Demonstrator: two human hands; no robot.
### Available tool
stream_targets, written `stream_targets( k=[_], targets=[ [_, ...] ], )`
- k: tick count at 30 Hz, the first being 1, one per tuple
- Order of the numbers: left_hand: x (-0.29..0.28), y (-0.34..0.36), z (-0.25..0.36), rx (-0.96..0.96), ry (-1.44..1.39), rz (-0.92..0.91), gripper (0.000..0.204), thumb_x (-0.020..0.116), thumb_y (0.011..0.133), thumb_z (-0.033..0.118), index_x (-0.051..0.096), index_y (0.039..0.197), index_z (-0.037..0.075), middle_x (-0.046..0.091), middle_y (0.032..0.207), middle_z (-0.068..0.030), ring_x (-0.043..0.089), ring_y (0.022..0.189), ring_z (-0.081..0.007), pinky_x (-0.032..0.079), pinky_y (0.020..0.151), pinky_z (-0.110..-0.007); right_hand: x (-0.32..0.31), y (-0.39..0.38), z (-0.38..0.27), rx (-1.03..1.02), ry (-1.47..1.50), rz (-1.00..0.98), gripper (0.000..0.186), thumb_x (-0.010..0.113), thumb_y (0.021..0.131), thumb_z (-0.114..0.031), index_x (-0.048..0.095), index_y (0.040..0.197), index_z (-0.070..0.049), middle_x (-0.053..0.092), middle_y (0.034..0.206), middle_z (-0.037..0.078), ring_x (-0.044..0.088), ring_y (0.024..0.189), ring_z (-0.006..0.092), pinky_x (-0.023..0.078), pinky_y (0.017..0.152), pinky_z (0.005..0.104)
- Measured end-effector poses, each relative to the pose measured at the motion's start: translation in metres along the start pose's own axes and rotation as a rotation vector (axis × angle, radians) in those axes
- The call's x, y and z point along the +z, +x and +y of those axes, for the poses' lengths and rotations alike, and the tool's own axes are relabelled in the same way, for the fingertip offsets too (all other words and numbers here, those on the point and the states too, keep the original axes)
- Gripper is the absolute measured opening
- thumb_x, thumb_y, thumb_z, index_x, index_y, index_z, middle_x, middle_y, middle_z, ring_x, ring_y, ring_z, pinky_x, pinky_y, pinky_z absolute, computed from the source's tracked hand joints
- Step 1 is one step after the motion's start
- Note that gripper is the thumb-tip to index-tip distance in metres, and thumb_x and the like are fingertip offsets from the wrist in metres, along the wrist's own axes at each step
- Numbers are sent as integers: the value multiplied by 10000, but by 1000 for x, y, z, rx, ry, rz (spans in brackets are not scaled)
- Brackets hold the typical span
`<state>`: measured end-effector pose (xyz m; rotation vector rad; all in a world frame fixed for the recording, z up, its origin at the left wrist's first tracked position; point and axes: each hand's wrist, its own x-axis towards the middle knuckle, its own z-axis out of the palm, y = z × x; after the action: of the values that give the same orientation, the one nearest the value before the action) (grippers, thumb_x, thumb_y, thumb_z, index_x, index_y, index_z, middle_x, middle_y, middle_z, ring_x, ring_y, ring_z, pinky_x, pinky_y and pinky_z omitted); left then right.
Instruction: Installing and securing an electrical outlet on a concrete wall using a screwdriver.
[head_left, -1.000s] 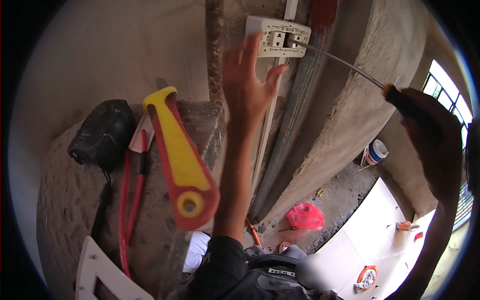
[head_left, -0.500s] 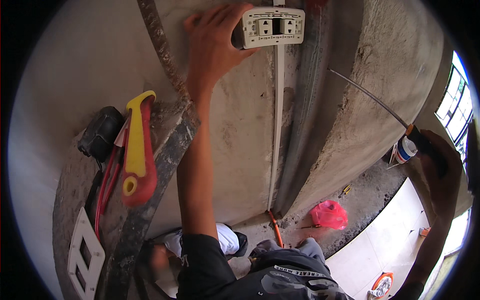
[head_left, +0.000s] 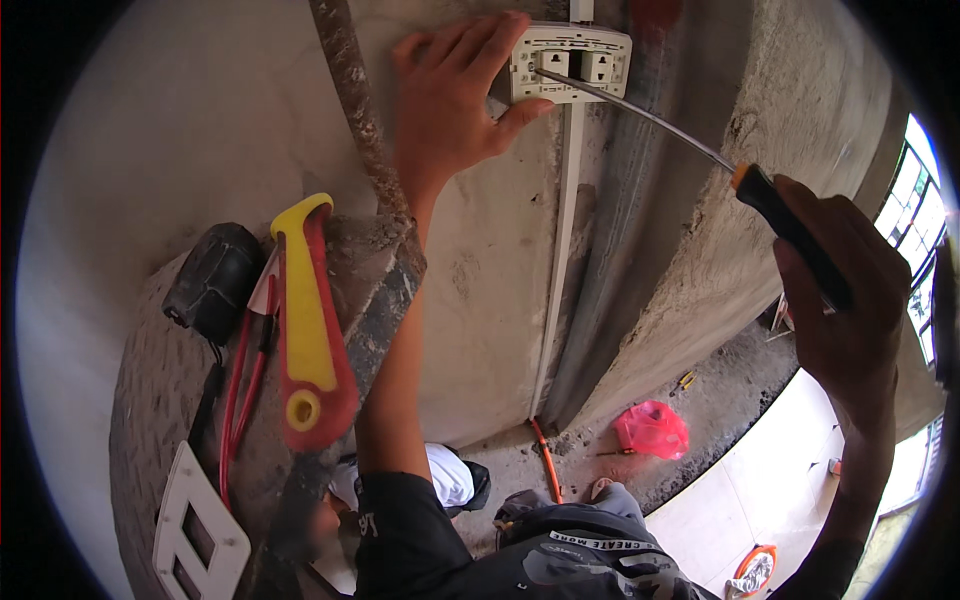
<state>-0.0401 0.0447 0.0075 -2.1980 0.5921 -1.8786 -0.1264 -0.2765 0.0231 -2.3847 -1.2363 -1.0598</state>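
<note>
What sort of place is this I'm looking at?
Probably a room under construction or renovation: the wall is bare and rough, the socket box on it has its inner modules exposed, and pale tiles meet rough, dirty floor.

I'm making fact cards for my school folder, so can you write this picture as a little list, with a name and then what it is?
Left hand: gripping the left end of the white socket box
Right hand: holding a screwdriver by its black handle
Screwdriver tip: at the box's face, beside the left outlet
On the ledge: yellow-and-red tool handle, black case, red cord, white frame
On the floor: pink bag
</note>
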Motion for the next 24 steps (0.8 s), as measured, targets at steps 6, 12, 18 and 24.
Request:
stream_targets(
  k=[6,12,18,24],
  targets=[
    [-1,0,-2,35,-38,36,643,559,806,515,472,1246,55,548,1168,-139,499,1096,-275,302,900,-454,6,13,-14,11,-97,10,340,580,802,26,576,1138,-22,587,793,106,583,645,152,431,516,246],
    [1,-10,-7,25,-5,20,649,569,804,509,463,1256,56,543,1171,-139,494,1099,-274,305,900,-457,20,19,-19,31,-50,121,318,582,812,15,582,1128,-18,619,796,114,604,653,146,453,549,262],
    [3,-1,-2,49,-28,33,660,581,803,494,443,1280,59,530,1192,-138,485,1112,-277,303,911,-464,-15,33,-18,-187,-318,4,250,583,835,-22,584,1085,-6,616,767,125,598,608,177,448,537,262],
    [-1,-6,-6,35,-54,11,655,591,804,467,429,1292,61,525,1199,-135,479,1117,-277,303,913,-472,-10,40,-28,-342,-463,-83,279,606,813,-1,547,1086,11,607,819,137,575,580,193,436,509,280]
  ],
)
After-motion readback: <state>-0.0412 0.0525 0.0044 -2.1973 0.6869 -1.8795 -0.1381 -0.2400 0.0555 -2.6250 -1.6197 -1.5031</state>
